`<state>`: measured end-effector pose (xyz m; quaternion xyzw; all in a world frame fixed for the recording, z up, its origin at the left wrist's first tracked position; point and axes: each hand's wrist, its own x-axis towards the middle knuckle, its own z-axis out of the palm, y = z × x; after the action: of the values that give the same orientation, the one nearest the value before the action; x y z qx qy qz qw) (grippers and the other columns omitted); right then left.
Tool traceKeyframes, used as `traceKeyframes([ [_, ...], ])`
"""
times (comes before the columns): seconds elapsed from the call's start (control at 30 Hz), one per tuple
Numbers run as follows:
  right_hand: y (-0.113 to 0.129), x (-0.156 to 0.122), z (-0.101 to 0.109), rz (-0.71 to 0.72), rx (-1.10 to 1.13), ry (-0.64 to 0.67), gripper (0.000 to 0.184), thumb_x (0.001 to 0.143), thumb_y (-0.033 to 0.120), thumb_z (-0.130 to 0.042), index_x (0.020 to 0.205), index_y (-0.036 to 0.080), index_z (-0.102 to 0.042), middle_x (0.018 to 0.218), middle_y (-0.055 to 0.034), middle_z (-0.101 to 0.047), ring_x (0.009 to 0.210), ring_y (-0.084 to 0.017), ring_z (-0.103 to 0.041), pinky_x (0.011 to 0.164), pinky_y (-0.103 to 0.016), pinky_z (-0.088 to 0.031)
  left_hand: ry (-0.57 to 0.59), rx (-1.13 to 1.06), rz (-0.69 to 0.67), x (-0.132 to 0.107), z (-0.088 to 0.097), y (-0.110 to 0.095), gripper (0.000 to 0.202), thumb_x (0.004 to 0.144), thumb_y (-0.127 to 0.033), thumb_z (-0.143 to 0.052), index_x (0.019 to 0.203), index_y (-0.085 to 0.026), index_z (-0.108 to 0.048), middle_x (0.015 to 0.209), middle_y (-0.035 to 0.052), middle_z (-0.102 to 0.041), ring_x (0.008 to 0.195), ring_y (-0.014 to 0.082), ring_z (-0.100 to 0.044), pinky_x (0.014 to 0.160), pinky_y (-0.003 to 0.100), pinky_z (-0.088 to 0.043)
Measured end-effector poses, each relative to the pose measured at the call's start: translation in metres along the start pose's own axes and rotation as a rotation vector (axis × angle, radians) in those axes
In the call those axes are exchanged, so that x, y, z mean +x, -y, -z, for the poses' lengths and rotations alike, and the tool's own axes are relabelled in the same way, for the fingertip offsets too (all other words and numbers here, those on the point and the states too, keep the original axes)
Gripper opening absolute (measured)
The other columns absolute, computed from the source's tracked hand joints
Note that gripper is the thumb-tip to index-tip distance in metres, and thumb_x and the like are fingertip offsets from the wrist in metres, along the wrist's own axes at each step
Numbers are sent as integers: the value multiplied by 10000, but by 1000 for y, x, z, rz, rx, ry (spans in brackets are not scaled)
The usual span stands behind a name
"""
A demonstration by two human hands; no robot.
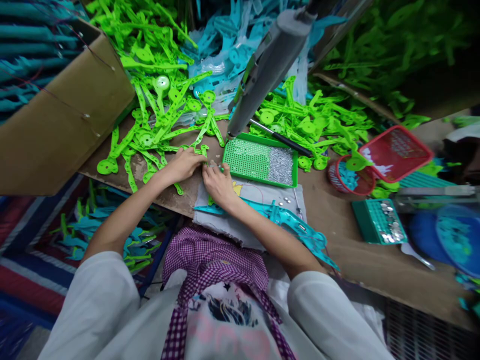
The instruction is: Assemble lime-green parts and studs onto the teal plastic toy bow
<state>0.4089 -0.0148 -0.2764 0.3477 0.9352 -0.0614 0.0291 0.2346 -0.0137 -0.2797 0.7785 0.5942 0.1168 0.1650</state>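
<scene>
Fingers, left hand (183, 164): bent, with the tips brought to the end of a green part (203, 148); whether it is gripped cannot be told.
Fingers, right hand (219, 186): curled just beside the left fingertips; what is held in them, if anything, is hidden.
Carton (67, 110): placed at far left, filled with blue pieces (33, 35) and thin wires.
Green pile (146, 137): spread on the table (330, 215), behind and beside the left hand.
Green part: seen at the pile's near edge, left of the tray (247, 159).
Driver (270, 55): its grey body is slanted above the tray, the tip being near the upper left corner.
Tray: a holed grid is seen at left, silvery bits (281, 165) at right.
Cloth (270, 192): laid below the tray; by it a blue part (305, 232) is partly supported, and by the right forearm this part is crossed.
Red basket (332, 181): blue bits (348, 176) are kept inside.
Box (360, 222): metal discs (390, 225) are gathered on it.
</scene>
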Motion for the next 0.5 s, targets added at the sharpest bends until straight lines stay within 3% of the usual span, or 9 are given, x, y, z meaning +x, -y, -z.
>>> traceKeyframes([
  [0.17,0,1,5,11,-22,2,525,955,59,-208,1377,58,-521,1172,-190,-682,1167,-271,-563,1126,-483,-245,-65,-122,2,16,1,4,217,888,-237,-549,1014,-192,-720,980,80,-736,991,245,-613,886,360,-447],
  [0.33,1,3,0,48,-74,-20,487,961,46,-231,1314,10,-565,1162,-203,-688,1110,-260,-601,1110,-520,-304,-59,-276,120,29,5,2,145,816,-212,-656,932,-165,-729,894,43,-754,815,182,-672,760,265,-457],
  [0.5,2,6,-8,47,-90,-58,462,955,38,-271,1279,13,-599,1166,-212,-685,1085,-257,-612,1103,-538,-327,-26,-306,171,32,6,-2,136,795,-177,-673,913,-141,-730,835,38,-752,750,167,-673,719,248,-449],
])
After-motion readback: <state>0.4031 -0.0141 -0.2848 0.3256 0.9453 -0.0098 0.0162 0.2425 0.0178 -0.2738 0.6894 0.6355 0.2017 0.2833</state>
